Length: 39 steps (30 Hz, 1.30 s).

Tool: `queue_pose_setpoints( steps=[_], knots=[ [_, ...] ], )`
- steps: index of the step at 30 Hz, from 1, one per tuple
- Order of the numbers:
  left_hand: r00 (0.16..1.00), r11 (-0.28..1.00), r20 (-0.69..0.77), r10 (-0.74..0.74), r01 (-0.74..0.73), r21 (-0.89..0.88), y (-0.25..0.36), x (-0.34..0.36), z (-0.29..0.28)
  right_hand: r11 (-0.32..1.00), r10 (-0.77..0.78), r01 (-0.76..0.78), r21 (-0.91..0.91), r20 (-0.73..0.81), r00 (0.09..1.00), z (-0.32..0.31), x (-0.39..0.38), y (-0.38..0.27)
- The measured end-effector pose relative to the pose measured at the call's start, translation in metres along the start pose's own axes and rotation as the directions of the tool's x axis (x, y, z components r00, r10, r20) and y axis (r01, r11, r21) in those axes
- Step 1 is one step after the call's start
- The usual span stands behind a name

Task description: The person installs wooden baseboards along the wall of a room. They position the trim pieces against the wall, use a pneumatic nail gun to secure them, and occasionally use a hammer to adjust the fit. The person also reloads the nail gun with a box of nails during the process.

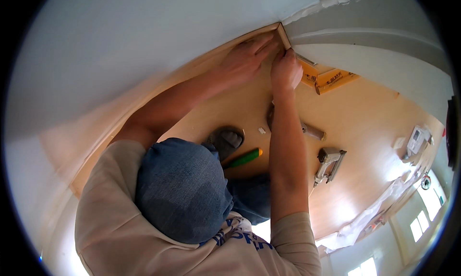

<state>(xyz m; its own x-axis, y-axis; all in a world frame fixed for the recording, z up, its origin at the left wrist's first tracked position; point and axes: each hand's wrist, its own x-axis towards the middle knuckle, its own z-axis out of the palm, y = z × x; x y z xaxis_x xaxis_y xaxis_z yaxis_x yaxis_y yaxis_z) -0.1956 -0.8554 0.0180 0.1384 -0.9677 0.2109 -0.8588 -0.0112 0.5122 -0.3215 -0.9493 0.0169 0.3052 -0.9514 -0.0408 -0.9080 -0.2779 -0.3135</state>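
Note:
Along the foot of the white wall runs a wood-coloured baseboard [211, 55], which meets a short baseboard piece [284, 36] in the corner. My left hand [247, 55] lies against the long baseboard near that corner, fingers stretched toward the joint. Beside it, my right hand [286, 70] is closed, with its curled fingertips at the lower end of the short piece. The fingers partly hide how they grip it.
Orange-wrapped strips [331, 80] lie right of my right hand. A nail gun [329, 163] and a cylindrical tool [313, 131], partly behind my forearm, rest on the wood floor [365, 132]. A green-handled tool [244, 158] lies by my slipper [225, 141]. White plastic sheeting [370, 213] lies farther right.

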Motion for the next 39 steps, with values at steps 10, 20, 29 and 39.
queue_pose_setpoints(
  steps=[10,20,29,39],
  knots=[
    [0.994,0.929,0.027,0.107,-0.109,0.352,0.005,0.021,0.014,0.999,-0.009,0.010,-0.034,0.038,0.999,0.001,0.005,-0.001],
    [0.986,0.930,0.161,0.040,-0.096,0.354,0.010,0.028,0.005,1.000,0.016,-0.018,0.022,0.109,0.994,-0.006,0.008,0.005],
    [0.957,0.926,0.290,-0.007,-0.104,0.364,0.021,0.035,0.003,0.975,0.067,-0.070,0.211,0.022,0.998,-0.088,-0.108,0.088],
    [0.937,0.929,0.327,0.126,-0.227,0.292,0.010,0.044,-0.022,0.944,0.178,-0.135,-0.300,0.120,0.977,-0.142,-0.297,0.385]
  ],
)
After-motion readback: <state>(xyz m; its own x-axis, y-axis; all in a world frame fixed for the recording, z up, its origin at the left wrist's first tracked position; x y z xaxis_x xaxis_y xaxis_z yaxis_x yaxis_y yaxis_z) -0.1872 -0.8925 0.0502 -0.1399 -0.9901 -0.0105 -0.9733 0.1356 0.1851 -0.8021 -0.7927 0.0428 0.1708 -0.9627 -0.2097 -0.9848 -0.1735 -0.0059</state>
